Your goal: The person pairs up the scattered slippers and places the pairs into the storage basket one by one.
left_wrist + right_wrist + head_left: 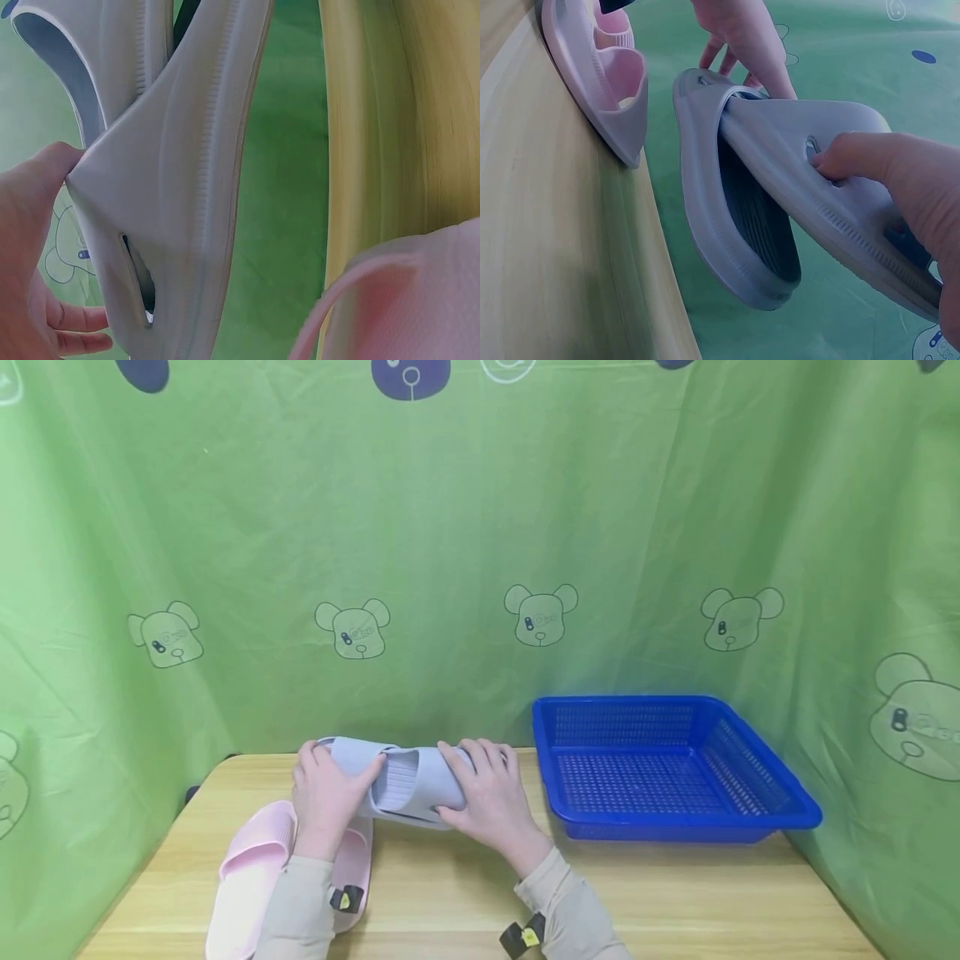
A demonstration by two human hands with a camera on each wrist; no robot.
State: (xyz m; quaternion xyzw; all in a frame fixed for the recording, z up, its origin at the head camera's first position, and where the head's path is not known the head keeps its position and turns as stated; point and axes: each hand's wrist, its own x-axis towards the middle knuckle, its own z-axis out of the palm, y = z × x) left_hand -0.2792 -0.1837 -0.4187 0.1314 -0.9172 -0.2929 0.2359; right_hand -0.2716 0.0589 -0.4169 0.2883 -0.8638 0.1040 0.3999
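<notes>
Two pale grey-blue slippers, one on the left (352, 753) and one on the right (438, 781), are held up over the far part of the table, partly tucked into each other. My left hand (326, 789) grips the left slipper, its thumb on the strap's edge in the left wrist view. Around the other slipper curls my right hand (491, 797); the right wrist view has its thumb at the slot in this slipper's side (780, 150). A pair of pink slippers, left (251, 860) and right (360, 864), lies on the table, partly hidden by my left forearm.
To the right, a blue perforated plastic basket (690, 820) stands on the wooden table (450, 902). Behind and on both sides hangs a green curtain (450, 527) printed with bear heads. Each wrist carries a small black strap with a yellow mark.
</notes>
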